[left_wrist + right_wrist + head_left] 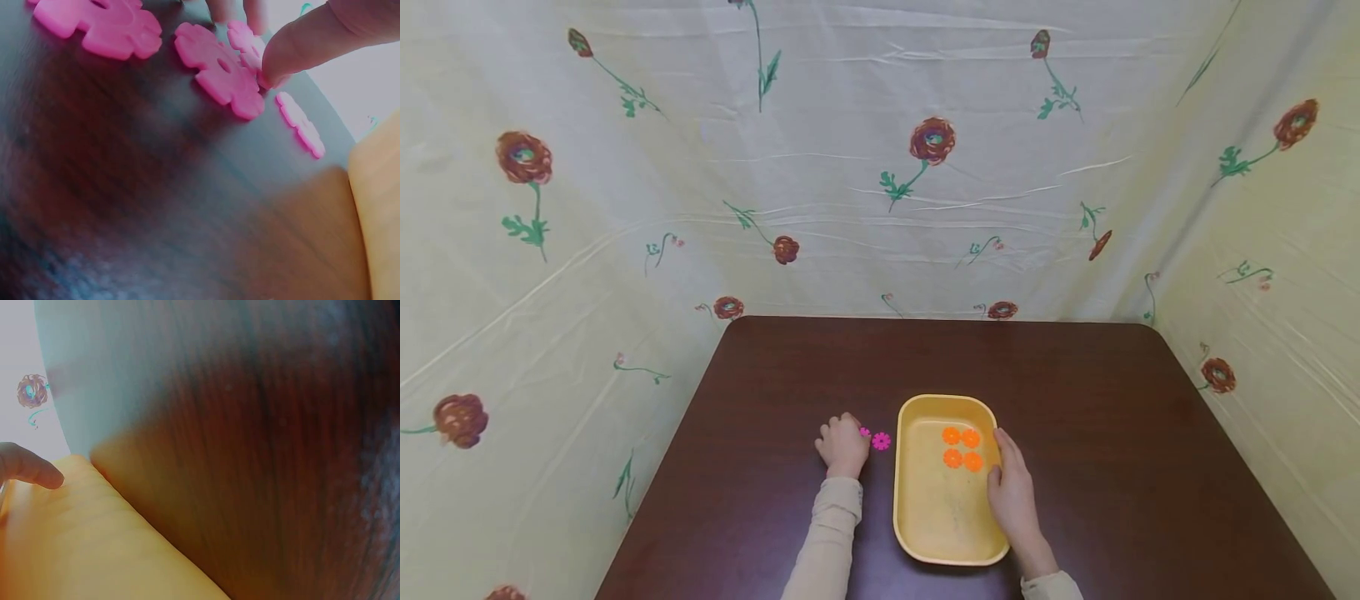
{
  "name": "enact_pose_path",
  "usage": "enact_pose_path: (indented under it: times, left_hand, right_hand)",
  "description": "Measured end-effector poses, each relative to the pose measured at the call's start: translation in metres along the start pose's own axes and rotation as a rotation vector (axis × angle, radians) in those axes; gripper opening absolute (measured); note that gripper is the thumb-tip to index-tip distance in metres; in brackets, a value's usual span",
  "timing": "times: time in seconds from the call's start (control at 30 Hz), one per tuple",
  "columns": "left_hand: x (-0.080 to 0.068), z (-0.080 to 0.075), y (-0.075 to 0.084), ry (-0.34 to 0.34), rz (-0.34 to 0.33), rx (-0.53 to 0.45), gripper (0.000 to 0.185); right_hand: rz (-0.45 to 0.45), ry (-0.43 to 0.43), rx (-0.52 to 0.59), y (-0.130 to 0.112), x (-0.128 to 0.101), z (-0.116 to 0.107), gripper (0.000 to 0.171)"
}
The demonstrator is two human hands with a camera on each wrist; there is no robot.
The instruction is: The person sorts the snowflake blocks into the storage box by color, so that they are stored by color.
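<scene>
Pink flower pieces [220,74] lie flat on the dark tabletop [1112,400], just left of the yellow tray [917,508], a little below the middle of the head view. The left wrist view shows at least four of them in its upper part, thin and notched round the edge like gears, each with a small hole in the middle. They look like light, stiff plastic, smooth on top, so by my judgement they would slide easily on the polished wood and are hard to lift from flat; the notched rim, pinched between thumb and fingertip, seems the best place to take one, or a fingertip pressed on top to drag it. The left hand [844,446] rests on the tabletop with fingers curled over the pieces, and one fingertip [294,53] presses on the edge of a piece; whether it truly pinches it I cannot tell. The right hand [1013,492] lies along the tray's right rim, fingers fairly straight and thumb over the rim, steadying it. Inside the tray, four orange flower pieces [962,447] sit together in its upper half.
</scene>
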State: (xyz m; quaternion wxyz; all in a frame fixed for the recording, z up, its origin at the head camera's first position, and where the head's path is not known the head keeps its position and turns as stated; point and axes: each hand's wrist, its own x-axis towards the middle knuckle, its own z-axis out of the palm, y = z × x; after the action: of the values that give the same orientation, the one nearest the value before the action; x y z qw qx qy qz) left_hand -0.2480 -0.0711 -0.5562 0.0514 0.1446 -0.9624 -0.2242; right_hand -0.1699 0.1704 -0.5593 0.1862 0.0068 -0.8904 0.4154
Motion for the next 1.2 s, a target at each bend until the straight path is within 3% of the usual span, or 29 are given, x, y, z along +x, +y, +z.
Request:
enact_pose_path:
  times: [0.1, 0.37, 0.63, 0.93, 1.2]
  left_hand:
    - [0.001, -0.002, -0.001, -0.021, -0.001, -0.044, 0.014]
    - [0.001, -0.01, -0.001, -0.065, -0.063, -0.279, 0.01]
    - [0.004, -0.025, 0.004, -0.04, -0.03, -0.383, 0.008]
    - [0.009, -0.044, 0.027, -0.065, 0.011, -0.518, 0.006]
    - [0.001, -0.048, 0.06, -0.107, 0.01, -0.596, 0.007]
  right_hand:
    - [-0.004, 0.004, 0.003, 0.0, 0.0, 0.0, 0.052]
    - [-0.016, 0.005, 0.0, 0.0, -0.001, -0.001, 0.051]
    - [-0.018, -0.002, -0.001, 0.002, -0.001, -0.001, 0.052]
    - [-0.015, -0.009, 0.0, 0.002, -0.001, -0.003, 0.052]
    - [-0.01, -0.014, -0.004, 0.002, -0.002, -0.003, 0.051]
